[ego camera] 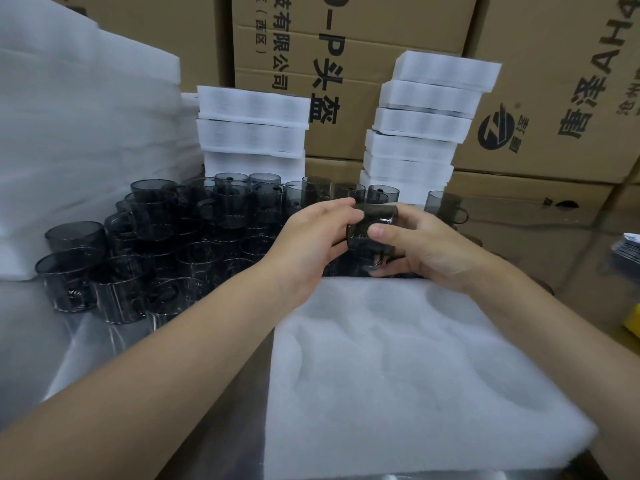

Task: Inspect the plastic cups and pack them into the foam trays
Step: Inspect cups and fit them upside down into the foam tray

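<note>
Stacked cartons (346, 46) wall the back, foam tray stacks (252, 123) before them. Smoky loose cups (138, 244) crowd the table (34, 323) on the left. Both left hand (311, 244) and right hand (426, 251) grip one cup (372, 221), fingers curled round it, over the far edge of the empty foam tray (398, 368). Likely step: inspection, this tray not started. Next needs turning it, then seating it in a pocket. Carton print: "有限公司", "头盔", "(西区)"; round dark logo (495, 128), right text unclear.
</note>
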Action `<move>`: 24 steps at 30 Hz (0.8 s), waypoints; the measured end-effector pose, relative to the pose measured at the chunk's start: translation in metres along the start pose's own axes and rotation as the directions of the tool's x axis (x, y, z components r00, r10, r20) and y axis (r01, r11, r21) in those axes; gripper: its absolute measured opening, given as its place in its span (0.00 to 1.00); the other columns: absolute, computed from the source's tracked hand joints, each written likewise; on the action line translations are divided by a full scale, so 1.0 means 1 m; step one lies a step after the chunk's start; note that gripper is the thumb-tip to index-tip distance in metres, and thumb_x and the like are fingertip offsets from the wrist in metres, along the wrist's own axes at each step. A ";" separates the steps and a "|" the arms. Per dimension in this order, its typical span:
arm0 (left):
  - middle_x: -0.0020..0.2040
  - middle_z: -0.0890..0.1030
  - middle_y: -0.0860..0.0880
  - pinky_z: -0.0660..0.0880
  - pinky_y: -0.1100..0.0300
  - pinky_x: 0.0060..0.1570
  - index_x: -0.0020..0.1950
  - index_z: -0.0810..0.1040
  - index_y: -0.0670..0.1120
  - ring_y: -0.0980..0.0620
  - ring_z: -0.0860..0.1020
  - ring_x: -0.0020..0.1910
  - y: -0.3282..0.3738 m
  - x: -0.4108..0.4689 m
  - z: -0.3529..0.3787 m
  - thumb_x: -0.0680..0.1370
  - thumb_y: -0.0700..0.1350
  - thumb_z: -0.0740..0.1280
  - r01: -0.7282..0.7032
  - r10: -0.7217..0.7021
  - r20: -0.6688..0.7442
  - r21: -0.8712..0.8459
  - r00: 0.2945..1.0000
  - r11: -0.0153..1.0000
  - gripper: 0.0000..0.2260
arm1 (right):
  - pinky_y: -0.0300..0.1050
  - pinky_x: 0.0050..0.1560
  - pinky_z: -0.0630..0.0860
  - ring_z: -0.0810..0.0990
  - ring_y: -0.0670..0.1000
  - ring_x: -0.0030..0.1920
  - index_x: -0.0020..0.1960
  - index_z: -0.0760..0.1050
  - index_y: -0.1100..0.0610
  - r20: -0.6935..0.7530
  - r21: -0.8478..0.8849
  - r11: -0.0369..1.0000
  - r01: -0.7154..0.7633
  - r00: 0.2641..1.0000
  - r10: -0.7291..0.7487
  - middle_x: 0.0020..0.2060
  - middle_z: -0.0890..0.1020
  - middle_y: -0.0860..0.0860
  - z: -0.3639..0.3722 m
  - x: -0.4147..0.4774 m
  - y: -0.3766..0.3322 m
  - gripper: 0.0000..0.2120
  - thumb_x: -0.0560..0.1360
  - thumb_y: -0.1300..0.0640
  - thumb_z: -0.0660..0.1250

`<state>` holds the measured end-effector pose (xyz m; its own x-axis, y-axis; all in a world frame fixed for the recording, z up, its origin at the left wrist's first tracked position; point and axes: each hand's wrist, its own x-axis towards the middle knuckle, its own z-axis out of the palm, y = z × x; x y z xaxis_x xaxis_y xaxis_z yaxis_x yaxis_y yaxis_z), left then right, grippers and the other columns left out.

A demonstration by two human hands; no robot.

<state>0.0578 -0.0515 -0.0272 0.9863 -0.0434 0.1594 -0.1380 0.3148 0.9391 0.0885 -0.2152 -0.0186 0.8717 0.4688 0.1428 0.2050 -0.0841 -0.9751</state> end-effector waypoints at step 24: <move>0.44 0.83 0.45 0.71 0.50 0.63 0.54 0.79 0.43 0.47 0.80 0.44 0.003 0.002 -0.007 0.75 0.32 0.60 0.062 -0.044 0.119 -0.153 0.992 0.986 0.13 | 0.44 0.39 0.80 0.78 0.49 0.33 0.62 0.75 0.54 0.075 0.067 0.998 -0.015 0.997 0.010 0.47 0.80 0.56 -0.004 0.001 0.001 0.29 0.63 0.48 0.76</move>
<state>0.0598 -0.0445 -0.0262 0.9735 -0.1696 0.1533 -0.0611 0.4532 0.8893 0.0916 -0.2187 -0.0190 0.8381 0.5322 0.1200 0.1614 -0.0318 -0.9864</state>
